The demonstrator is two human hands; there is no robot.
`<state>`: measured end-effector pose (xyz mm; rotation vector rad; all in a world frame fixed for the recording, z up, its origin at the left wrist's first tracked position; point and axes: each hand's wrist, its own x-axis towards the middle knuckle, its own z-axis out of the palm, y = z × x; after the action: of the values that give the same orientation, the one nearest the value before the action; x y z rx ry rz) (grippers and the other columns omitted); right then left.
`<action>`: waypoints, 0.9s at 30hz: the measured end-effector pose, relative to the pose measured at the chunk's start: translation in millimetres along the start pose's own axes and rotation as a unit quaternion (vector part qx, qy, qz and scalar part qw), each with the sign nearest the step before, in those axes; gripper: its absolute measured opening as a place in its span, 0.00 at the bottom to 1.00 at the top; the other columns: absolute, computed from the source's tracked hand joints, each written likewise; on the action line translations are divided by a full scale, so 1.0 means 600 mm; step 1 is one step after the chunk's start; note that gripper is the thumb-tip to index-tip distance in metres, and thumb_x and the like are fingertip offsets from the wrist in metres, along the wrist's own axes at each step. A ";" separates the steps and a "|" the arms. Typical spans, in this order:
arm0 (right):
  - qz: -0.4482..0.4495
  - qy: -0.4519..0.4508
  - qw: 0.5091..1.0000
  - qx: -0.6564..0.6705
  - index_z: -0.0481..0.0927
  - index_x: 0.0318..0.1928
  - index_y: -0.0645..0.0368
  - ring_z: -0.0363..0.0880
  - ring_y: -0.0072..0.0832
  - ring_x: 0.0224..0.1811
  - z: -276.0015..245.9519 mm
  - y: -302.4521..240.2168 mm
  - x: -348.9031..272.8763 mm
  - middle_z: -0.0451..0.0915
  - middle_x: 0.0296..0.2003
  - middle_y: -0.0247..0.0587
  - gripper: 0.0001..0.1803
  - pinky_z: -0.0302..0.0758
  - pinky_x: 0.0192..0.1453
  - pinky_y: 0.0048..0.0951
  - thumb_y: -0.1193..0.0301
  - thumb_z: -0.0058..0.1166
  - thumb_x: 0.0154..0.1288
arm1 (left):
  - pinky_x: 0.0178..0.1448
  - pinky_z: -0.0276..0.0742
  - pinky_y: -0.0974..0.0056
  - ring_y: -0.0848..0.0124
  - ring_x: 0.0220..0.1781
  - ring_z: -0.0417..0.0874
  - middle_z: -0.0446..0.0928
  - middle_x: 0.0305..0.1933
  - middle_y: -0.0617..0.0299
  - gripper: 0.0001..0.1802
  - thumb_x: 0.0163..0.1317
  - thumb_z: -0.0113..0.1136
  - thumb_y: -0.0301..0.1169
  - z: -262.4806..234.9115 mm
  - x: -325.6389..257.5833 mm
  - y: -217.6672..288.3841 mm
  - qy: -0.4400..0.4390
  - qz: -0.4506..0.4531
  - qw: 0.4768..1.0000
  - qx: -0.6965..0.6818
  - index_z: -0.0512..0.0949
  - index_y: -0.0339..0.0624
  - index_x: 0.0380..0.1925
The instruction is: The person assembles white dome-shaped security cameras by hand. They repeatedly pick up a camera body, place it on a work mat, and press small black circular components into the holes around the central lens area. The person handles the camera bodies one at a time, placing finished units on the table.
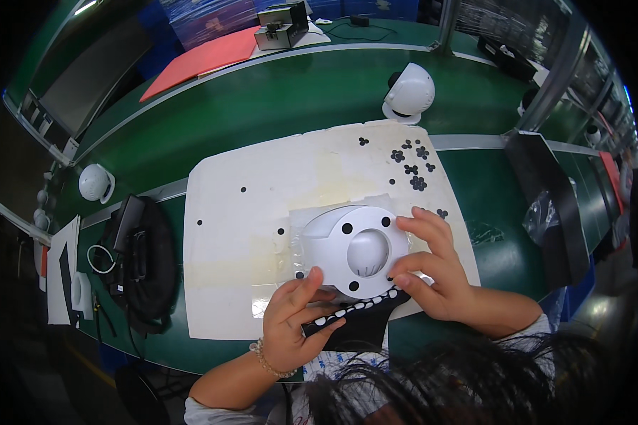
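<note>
In the middle of the work mat lies a white rounded housing with a ring-shaped base facing up and a round hollow in its centre. Black round pads sit on the ring. My left hand is closed on a black sheet with a row of white round spots, held against the housing's near side. One of its fingers reaches up to the housing's left edge. At the ring's lower right, my right hand pinches at a black pad, its other fingers raised by the rim.
Loose black pads cluster on the cream mat. Another white rounded device stands behind it, and one more at left. A black bag with cables lies left; a black tray stands right.
</note>
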<state>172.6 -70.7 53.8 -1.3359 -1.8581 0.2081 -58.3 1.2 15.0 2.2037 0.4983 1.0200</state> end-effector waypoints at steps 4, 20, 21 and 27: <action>-0.133 0.035 0.982 -0.127 0.79 0.35 0.53 0.55 0.44 0.60 -0.003 0.021 -0.015 0.64 0.55 0.45 0.08 0.51 0.59 0.40 0.65 0.55 0.54 | 0.47 0.69 0.63 0.67 0.39 0.79 0.64 0.61 0.53 0.10 0.36 0.67 0.24 0.002 -0.004 -0.001 0.006 -0.005 1.000 0.002 0.79 0.36 0.23; 0.261 0.053 0.860 0.436 0.73 0.42 0.62 0.71 0.18 0.35 -0.013 0.092 0.131 0.75 0.33 0.33 0.14 0.66 0.42 0.20 0.71 0.54 0.54 | 0.45 0.70 0.59 0.61 0.43 0.78 0.65 0.59 0.51 0.13 0.38 0.67 0.27 -0.018 0.004 0.016 -0.005 0.019 1.000 -0.001 0.79 0.40 0.28; 0.252 0.074 0.882 0.391 0.73 0.42 0.61 0.71 0.18 0.35 -0.009 0.098 0.161 0.75 0.33 0.34 0.14 0.67 0.42 0.20 0.71 0.53 0.55 | 0.45 0.71 0.59 0.61 0.43 0.78 0.66 0.58 0.51 0.13 0.38 0.67 0.28 -0.018 -0.002 0.019 -0.011 -0.017 1.000 -0.022 0.79 0.40 0.28; 0.000 0.038 0.934 -0.357 0.75 0.43 0.57 0.74 0.35 0.39 0.069 0.312 0.227 0.75 0.37 0.42 0.13 0.70 0.46 0.30 0.67 0.48 0.59 | 0.44 0.73 0.62 0.62 0.43 0.78 0.68 0.56 0.52 0.13 0.40 0.67 0.26 -0.024 0.007 0.025 -0.041 0.003 0.999 -0.009 0.78 0.39 0.30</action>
<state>264.0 137.0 -6.7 -1.7801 -1.9415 -0.5701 -66.0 -1.4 34.6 2.2218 0.4428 0.9304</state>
